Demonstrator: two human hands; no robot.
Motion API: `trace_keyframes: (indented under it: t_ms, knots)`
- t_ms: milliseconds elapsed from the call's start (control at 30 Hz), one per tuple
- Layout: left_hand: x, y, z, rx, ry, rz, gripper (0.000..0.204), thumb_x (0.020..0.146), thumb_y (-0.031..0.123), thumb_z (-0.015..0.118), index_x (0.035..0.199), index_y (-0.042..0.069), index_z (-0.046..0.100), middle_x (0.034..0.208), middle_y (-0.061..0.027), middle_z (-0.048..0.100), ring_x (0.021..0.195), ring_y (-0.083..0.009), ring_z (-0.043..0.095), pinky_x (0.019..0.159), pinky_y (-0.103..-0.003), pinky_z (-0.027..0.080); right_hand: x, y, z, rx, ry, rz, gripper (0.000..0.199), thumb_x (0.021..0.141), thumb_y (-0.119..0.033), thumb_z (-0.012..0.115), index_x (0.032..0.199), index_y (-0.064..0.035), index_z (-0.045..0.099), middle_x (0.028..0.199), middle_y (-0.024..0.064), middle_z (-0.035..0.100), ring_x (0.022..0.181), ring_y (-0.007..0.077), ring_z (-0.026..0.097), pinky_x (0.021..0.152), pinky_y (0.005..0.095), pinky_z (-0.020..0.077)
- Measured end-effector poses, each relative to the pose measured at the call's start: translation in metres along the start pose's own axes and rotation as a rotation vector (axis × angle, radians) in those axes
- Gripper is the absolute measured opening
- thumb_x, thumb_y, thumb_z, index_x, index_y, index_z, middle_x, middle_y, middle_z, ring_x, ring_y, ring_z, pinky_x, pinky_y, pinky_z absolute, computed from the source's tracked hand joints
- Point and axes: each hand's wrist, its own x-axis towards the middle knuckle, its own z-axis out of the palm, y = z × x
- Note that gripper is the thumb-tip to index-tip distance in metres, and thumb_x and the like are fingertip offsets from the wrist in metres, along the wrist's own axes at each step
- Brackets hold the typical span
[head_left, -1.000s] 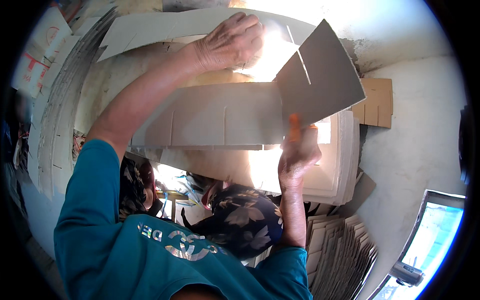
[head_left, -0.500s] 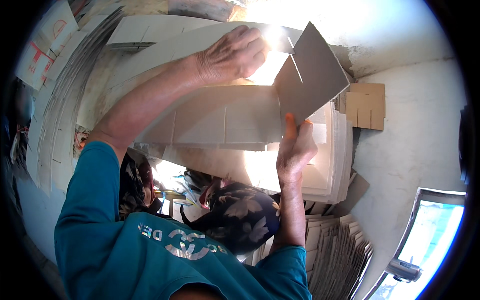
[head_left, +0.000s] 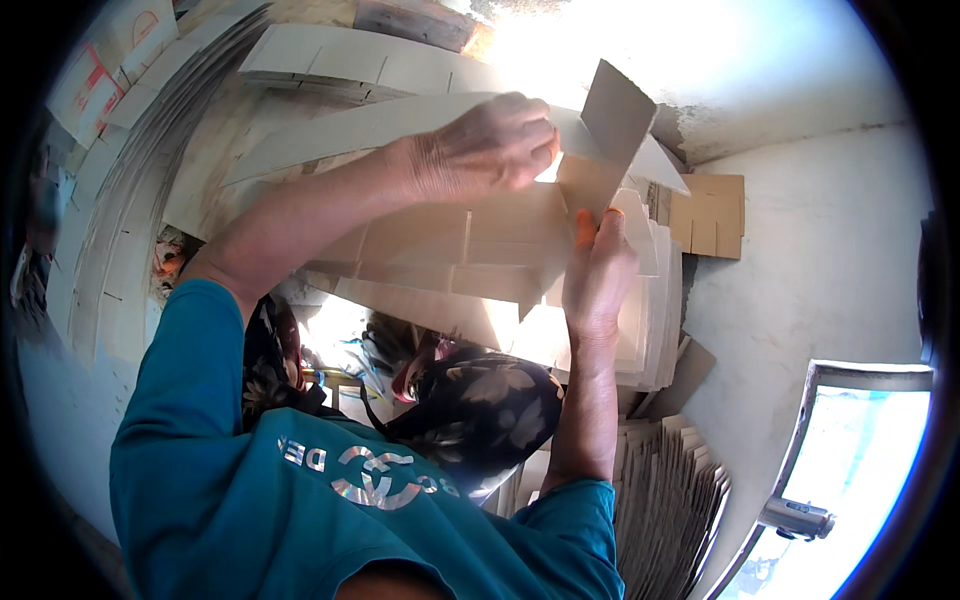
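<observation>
My left hand [head_left: 495, 145] is closed at the right end of a long grey-white cardboard strip [head_left: 330, 132], its fingertips partly hidden. My right hand [head_left: 602, 265] pinches the lower edge of a short, slotted cardboard piece [head_left: 618, 112] between thumb and fingers. This short piece stands up crosswise at the right end of the long strip, and the two appear to meet there. Another long strip [head_left: 500, 230] with slits lies below my left forearm and reaches toward my right hand. Glare and my fingers hide the exact joint.
Slotted strips [head_left: 320, 50] lie on the far side of the work surface. A stack of pale cardboard sheets [head_left: 655, 330] is right of my right hand, with brown cardboard [head_left: 710, 215] by the wall. More pieces stand upright [head_left: 670, 500] at lower right; tall sheets [head_left: 130, 215] lean left.
The short cardboard piece has turned more edge-on. My left hand has come lower and a little right, and my right hand has risen slightly. The long strips have shifted with them.
</observation>
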Motion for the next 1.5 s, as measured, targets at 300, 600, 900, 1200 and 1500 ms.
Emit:
trace_keyframes:
  t_ms: [300, 600, 900, 1200, 1500]
  knots:
    - [-0.008, 0.005, 0.007, -0.261, -0.460, -0.452, 0.009, 0.070, 0.000, 0.065, 0.067, -0.001, 0.057, 0.070, -0.0180, 0.059, 0.069, -0.0342, 0.063, 0.060, -0.043, 0.052, 0.032, 0.002, 0.001, -0.184, -0.390, -0.147, 0.010, 0.078, 0.000, 0.056, 0.087, 0.0019, 0.057, 0.073, 0.0213, 0.059, 0.070, 0.0394, 0.059, 0.070, 0.0468, 0.0477]
    - [-0.061, 0.014, 0.035, -0.275, -0.794, -0.655, 0.038, 0.083, 0.023, 0.065, 0.104, -0.002, 0.047, 0.098, -0.0162, 0.058, 0.103, -0.0317, 0.053, 0.086, -0.043, 0.043, 0.040, 0.041, 0.077, 0.057, -0.802, 0.008, 0.012, 0.079, -0.004, 0.054, 0.080, 0.0068, 0.059, 0.067, 0.0158, 0.061, 0.055, 0.0238, 0.062, 0.048, 0.0349, 0.0491]
    - [-0.060, 0.020, 0.012, -0.166, -0.748, -0.643, 0.068, 0.088, 0.034, 0.059, 0.139, -0.001, 0.032, 0.131, -0.0174, 0.049, 0.120, -0.0316, 0.046, 0.100, -0.040, 0.040, -0.043, 0.176, 0.019, -0.181, 0.159, 0.341, 0.041, 0.078, -0.020, 0.073, 0.115, -0.0057, 0.060, 0.085, 0.0123, 0.067, 0.077, 0.0262, 0.065, 0.071, 0.0348, 0.0530]
    - [-0.040, 0.090, 0.023, -0.289, -0.789, -0.280, 0.085, 0.084, 0.059, 0.047, 0.144, 0.003, 0.023, 0.146, -0.0214, 0.030, 0.137, -0.0332, 0.027, 0.112, -0.045, 0.026, -0.154, 0.246, 0.028, -0.766, -0.264, 0.456, 0.083, 0.072, -0.045, 0.073, 0.135, -0.0035, 0.039, 0.124, 0.0174, 0.052, 0.114, 0.0356, 0.046, 0.087, 0.0492, 0.0441]
    - [-0.046, 0.090, -0.023, -0.369, -0.598, -0.549, 0.061, 0.080, 0.034, 0.066, 0.127, 0.000, 0.047, 0.121, -0.0165, 0.056, 0.115, -0.0299, 0.051, 0.099, -0.039, 0.040, -0.129, 0.252, -0.011, -0.272, -0.088, 0.699, 0.038, 0.074, -0.031, 0.072, 0.091, -0.0025, 0.053, 0.079, 0.0179, 0.061, 0.071, 0.0337, 0.055, 0.073, 0.0376, 0.0449]
